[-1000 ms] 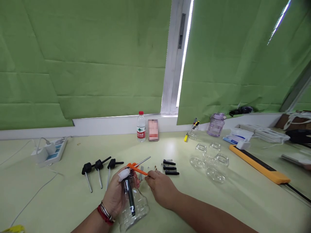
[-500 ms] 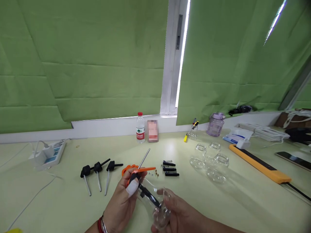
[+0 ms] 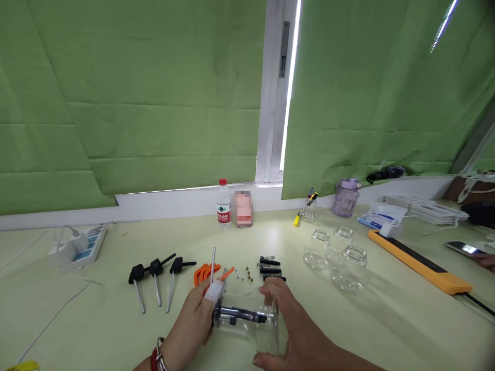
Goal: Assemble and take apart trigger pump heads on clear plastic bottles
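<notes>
My left hand is closed around a black pump head with a thin metal spout and an orange lever. Its black tube reaches inside a clear bottle, which lies on its side in the air, neck to the left. Around the bottle's wide base curls my right hand. Whether the head is screwed on or only set in the neck, I cannot tell. Beyond my hands lie several orange levers, small brown balls, and black tubes with springs.
Three black heads with metal spouts lie on the left. Upturned clear bottles stand at right, before an orange power strip. A water bottle stands at the back. Another person's hand touches a phone at the right edge.
The bottle has turned from sloping down toward me to nearly level, with its base to the right. My right hand has shifted right with it. Another person's hand has appeared at the phone.
</notes>
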Demonstrator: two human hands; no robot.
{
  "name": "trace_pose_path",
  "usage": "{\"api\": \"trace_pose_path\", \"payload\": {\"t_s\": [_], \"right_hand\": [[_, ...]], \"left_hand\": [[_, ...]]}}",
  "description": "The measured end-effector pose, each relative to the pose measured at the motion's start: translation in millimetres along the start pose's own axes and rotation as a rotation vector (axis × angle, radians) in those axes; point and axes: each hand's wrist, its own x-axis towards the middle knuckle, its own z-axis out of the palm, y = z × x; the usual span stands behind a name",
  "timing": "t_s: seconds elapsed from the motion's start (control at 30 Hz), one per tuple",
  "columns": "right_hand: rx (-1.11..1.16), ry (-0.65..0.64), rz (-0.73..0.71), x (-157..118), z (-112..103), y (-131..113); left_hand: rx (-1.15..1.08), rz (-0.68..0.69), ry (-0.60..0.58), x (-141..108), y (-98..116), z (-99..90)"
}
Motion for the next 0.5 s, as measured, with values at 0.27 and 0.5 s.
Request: {"api": "trace_pose_path", "payload": {"t_s": [0.27,0.5], "right_hand": [[-0.039,-0.02,-0.162,0.6,-6.7,-1.1],[0.094,-0.201,0.074,0.7,-11.4,-4.2]], "left_hand": [[-0.121,-0.048,-0.062,-2.0,-4.1,-0.1],[0.02,0.029,-0.039,2.5,-8.7,-3.1]]}}
